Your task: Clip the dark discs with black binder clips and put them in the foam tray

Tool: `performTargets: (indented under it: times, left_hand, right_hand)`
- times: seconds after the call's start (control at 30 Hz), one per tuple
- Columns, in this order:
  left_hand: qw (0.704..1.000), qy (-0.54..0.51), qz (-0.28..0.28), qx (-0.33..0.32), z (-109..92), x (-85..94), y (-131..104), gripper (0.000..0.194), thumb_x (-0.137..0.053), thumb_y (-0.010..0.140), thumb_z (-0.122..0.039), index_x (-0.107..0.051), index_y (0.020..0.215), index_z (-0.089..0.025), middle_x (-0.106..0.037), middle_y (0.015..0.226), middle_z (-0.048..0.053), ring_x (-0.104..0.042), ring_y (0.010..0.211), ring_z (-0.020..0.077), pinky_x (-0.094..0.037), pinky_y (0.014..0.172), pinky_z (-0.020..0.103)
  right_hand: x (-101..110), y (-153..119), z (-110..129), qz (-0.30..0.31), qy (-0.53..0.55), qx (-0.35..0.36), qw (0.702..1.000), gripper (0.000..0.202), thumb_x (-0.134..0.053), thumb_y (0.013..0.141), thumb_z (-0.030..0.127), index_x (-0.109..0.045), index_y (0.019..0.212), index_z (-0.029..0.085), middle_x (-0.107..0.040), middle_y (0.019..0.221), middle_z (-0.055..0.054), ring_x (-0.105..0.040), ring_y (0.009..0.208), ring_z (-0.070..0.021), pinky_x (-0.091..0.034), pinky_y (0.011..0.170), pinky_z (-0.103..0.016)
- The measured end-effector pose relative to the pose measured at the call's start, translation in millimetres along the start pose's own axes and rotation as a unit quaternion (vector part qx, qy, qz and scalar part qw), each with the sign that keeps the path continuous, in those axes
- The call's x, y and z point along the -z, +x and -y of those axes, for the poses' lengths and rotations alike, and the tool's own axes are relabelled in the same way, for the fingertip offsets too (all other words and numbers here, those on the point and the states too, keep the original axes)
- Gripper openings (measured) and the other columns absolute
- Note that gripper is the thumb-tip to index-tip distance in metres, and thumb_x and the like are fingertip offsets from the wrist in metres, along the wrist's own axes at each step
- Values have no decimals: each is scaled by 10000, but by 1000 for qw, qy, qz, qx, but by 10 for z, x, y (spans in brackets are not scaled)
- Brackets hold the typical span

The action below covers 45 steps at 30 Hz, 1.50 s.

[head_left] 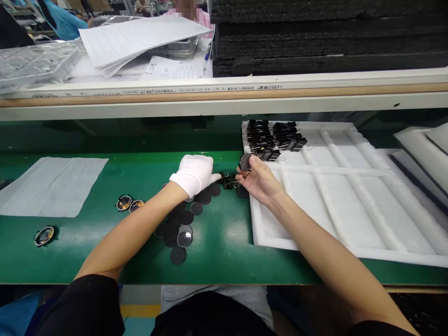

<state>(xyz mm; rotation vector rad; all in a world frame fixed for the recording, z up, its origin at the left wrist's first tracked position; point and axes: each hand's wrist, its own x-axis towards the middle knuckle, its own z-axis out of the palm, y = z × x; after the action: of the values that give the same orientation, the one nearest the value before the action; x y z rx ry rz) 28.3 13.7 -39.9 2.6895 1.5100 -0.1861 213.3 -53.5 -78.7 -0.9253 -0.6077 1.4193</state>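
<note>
My right hand (262,183) is bare and pinches a round dark lens disc (245,162) between thumb and fingers, above the left edge of a white foam tray (257,224). My left hand (194,175) wears a white glove. Its fingers are curled, and whatever they may hold is hidden. The left thumb points right and reaches some black binder clips (229,181) on the green table. Below that hand lie several loose dark discs (186,217), and a clearer disc (185,236) is among them. One more dark disc (242,192) rests beneath my right hand.
Rows of black binder clips (261,135) fill the tray's back left compartments. Clipped round pieces (45,235) and a white sheet (52,186) lie to the left. A white shelf edge (224,100) crosses behind, carrying papers (140,39) and black foam (329,42). People are beyond.
</note>
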Motion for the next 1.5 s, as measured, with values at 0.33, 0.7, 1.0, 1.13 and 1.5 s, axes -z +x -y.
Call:
performTargets:
  times: [0.33, 0.7, 1.0, 1.13, 1.5]
  left_hand:
    - [962, -204, -180, 24, 117, 91, -177, 310, -505, 997, -386, -760, 1063, -223, -794, 934, 41, -721, 763, 187, -527, 763, 276]
    - [956, -286, -62, 0, 88, 51, -624, 453, -446, 993, -551, -593, 700, -239, -621, 589, -6, -600, 570, 169, -418, 579, 290]
    - [979, -204, -6, -7, 90, 43, -648, 588, -529, 868, -706, -425, 534, -234, -479, 483, -4, -468, 477, 162, -299, 507, 305]
    - [980, -198, -10, -1, 90, 66, -649, 537, -520, 885, -637, -408, 550, -232, -471, 493, -5, -464, 489, 161, -295, 525, 309]
    - [870, -467, 146, 52, 85, 165, -740, 469, -523, 941, -631, -576, 736, -212, -700, 572, -17, -641, 398, 150, -473, 428, 241]
  right_hand:
    - [-20, -79, -67, 58, -45, -42, 996, 410, -991, 581, 415, -763, 882, 255, -763, 936, 10, -671, 791, -124, -561, 689, -259]
    - [-77, -189, -47, 133, -188, 1, 973, 316, -949, 653, 419, -820, 856, 214, -755, 805, -36, -647, 677, -149, -518, 607, -283]
    - [-61, -203, 6, 198, -252, 4, 947, 207, -906, 702, 333, -827, 861, 226, -783, 867, -43, -724, 791, -201, -585, 788, -365]
    - [-50, -211, 28, 193, -248, 6, 949, 204, -900, 726, 341, -827, 875, 222, -787, 979, -61, -712, 803, -186, -568, 738, -330]
    - [30, -130, 68, 74, -179, 25, 981, 385, -932, 679, 453, -782, 920, 192, -722, 838, -32, -578, 672, -125, -436, 544, -253]
